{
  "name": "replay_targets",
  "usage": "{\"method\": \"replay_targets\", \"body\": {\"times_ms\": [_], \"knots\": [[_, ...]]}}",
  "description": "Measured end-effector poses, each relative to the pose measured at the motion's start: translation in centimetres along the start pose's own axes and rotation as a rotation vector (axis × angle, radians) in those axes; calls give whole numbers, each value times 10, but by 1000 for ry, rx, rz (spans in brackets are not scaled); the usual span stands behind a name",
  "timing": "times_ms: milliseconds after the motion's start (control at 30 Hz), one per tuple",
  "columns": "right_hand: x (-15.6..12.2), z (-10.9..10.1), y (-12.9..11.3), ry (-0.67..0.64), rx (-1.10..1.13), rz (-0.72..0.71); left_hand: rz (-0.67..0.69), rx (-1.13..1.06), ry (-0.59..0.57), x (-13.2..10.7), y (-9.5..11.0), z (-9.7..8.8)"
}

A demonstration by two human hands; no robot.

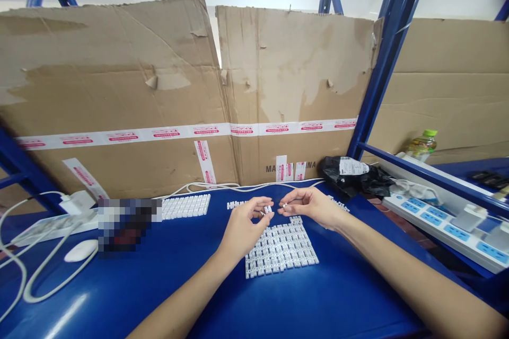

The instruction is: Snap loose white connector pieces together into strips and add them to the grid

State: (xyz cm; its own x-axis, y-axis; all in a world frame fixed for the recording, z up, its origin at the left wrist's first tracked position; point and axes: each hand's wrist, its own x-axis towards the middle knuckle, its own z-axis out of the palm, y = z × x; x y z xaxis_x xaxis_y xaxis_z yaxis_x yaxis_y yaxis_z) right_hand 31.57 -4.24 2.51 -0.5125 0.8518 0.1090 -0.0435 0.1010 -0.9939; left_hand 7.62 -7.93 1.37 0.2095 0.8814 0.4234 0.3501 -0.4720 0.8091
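Note:
A flat mat of small white plastic pieces [282, 249] lies on the blue table [167, 275] in front of me. My left hand [243, 225] hovers over its far edge, fingers pinched on one small white piece [268, 210]. My right hand [314, 205] is just to the right, thumb and forefinger pinched on another tiny white piece [284, 205]. The two hands nearly meet, a few centimetres apart. A second white mat [186, 206] lies further left, and a short row of loose white pieces [237, 204] sits behind my left hand.
Tall cardboard sheets [159, 95] wall off the back. White cables [35, 270], a white mouse [81, 250] and a charger [77, 202] lie left. A black bag [350, 175], white power strips [449, 230], a bottle [422, 144] and blue rack posts [382, 58] stand right.

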Motion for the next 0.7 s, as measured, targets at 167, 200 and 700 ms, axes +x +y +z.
{"method": "replay_targets", "body": {"times_ms": [167,200,700], "knots": [[-1,13,1,-4,4,-47,-1,-59,18,-2,-1,1],[0,13,2,22,-11,-70,-8,-72,13,-2,-1,1],[2,23,9,61,-68,-210,25,-25,-22,-4,5,2]]}}
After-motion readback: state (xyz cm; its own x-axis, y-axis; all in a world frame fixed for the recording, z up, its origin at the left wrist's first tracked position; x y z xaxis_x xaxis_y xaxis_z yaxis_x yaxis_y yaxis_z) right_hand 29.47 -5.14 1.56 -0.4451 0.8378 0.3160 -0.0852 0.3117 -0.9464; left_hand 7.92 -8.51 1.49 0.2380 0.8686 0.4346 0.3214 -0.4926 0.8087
